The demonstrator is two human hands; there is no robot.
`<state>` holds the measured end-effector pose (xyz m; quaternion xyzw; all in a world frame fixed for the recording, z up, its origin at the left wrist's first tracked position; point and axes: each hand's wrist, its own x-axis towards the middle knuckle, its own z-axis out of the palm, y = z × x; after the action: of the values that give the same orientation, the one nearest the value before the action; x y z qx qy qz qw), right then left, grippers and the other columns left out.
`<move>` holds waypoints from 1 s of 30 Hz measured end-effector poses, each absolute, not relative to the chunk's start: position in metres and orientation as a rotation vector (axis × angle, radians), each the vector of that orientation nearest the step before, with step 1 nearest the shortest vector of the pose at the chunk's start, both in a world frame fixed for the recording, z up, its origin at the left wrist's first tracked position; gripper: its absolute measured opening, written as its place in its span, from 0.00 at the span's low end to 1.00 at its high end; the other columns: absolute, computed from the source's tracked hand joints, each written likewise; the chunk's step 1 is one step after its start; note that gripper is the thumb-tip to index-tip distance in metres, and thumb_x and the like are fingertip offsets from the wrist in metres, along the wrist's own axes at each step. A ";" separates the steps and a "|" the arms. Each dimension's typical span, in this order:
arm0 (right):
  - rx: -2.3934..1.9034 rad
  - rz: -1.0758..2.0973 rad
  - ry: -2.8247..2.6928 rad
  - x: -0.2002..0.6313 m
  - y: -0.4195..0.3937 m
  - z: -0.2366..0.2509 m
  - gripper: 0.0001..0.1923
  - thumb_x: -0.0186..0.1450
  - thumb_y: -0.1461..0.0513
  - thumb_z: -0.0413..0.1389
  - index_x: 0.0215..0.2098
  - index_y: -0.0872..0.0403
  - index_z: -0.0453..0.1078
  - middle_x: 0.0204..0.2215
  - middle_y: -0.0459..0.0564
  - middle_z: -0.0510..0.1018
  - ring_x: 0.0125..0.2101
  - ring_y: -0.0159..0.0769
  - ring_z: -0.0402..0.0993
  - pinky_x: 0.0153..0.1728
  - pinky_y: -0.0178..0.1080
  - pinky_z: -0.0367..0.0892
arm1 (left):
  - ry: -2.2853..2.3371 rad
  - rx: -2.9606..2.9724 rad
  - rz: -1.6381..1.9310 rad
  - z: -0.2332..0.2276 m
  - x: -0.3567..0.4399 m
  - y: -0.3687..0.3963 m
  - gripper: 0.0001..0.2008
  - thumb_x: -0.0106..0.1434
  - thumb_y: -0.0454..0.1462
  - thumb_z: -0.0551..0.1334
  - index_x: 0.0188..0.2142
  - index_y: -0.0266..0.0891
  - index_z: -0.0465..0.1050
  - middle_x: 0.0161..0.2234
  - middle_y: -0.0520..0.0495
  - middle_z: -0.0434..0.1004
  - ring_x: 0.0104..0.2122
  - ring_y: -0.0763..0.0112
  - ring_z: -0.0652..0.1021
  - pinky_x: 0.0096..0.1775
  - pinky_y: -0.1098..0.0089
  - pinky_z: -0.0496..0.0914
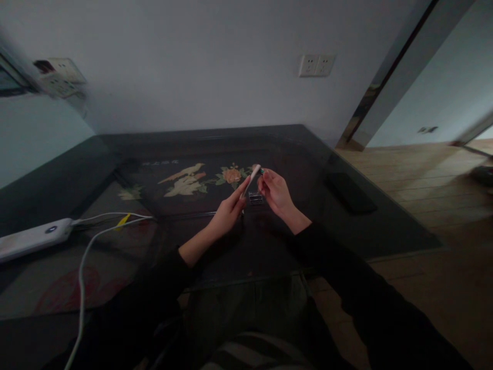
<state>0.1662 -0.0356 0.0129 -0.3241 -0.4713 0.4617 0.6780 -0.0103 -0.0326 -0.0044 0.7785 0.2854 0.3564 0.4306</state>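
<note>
My left hand (228,209) is closed around a slim white object (254,173) with a rounded upper end, held up at a slant and seen nearly edge-on; its kind does not show. The fingers of my right hand (275,191) pinch a small dark and teal piece (262,171) at the white object's upper end. Whether the two pieces touch, I cannot tell. Between my hands, a small shiny item (255,198) with dark and silvery bands lies on the table, partly beside my right fingers.
The dark glossy table (265,257) has a bird-and-flower picture (185,180). A black flat object (350,192) lies at right. On the left are a white power strip (34,239) and a white cable (82,267) with a yellow tag (123,221). A wall with sockets (316,66) stands behind.
</note>
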 end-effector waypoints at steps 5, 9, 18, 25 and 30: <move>-0.753 1.043 -1.046 0.167 -0.036 0.012 0.23 0.58 0.42 0.62 0.37 0.52 0.76 0.18 0.40 0.64 0.20 0.26 0.54 0.21 0.34 0.50 | 0.653 1.915 0.841 -0.003 -0.008 -0.037 0.30 0.71 0.39 0.51 0.71 0.44 0.48 0.25 0.54 0.63 0.22 0.76 0.62 0.27 0.74 0.62; -0.756 1.050 -1.048 0.166 -0.036 0.011 0.23 0.59 0.42 0.61 0.39 0.52 0.76 0.19 0.41 0.64 0.20 0.27 0.55 0.22 0.34 0.51 | 0.614 1.881 0.803 -0.004 -0.008 -0.037 0.30 0.72 0.40 0.51 0.71 0.44 0.46 0.24 0.55 0.60 0.22 0.76 0.61 0.26 0.75 0.61; -0.752 1.031 -1.060 0.165 -0.037 0.014 0.24 0.57 0.40 0.62 0.34 0.52 0.74 0.18 0.40 0.64 0.18 0.26 0.55 0.20 0.34 0.50 | 0.702 1.956 0.894 -0.003 -0.010 -0.033 0.29 0.71 0.38 0.52 0.70 0.43 0.51 0.27 0.52 0.69 0.22 0.75 0.61 0.27 0.74 0.62; -0.763 1.015 -1.086 0.164 -0.038 0.015 0.25 0.56 0.40 0.61 0.27 0.51 0.65 0.16 0.39 0.65 0.17 0.26 0.54 0.20 0.35 0.49 | 0.802 2.003 0.940 -0.002 -0.012 -0.031 0.29 0.70 0.37 0.51 0.70 0.43 0.52 0.30 0.50 0.75 0.22 0.76 0.60 0.27 0.75 0.61; -0.759 1.028 -1.068 0.164 -0.038 0.015 0.24 0.56 0.41 0.63 0.29 0.51 0.67 0.16 0.39 0.66 0.17 0.26 0.54 0.20 0.35 0.48 | 0.802 1.999 0.932 -0.002 -0.011 -0.032 0.29 0.71 0.36 0.50 0.70 0.42 0.51 0.29 0.51 0.73 0.22 0.76 0.60 0.27 0.75 0.61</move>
<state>0.1638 -0.0376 0.0150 -0.3373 -0.4745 0.4567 0.6727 -0.0106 -0.0319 -0.0016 0.7855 0.3151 0.3663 0.3868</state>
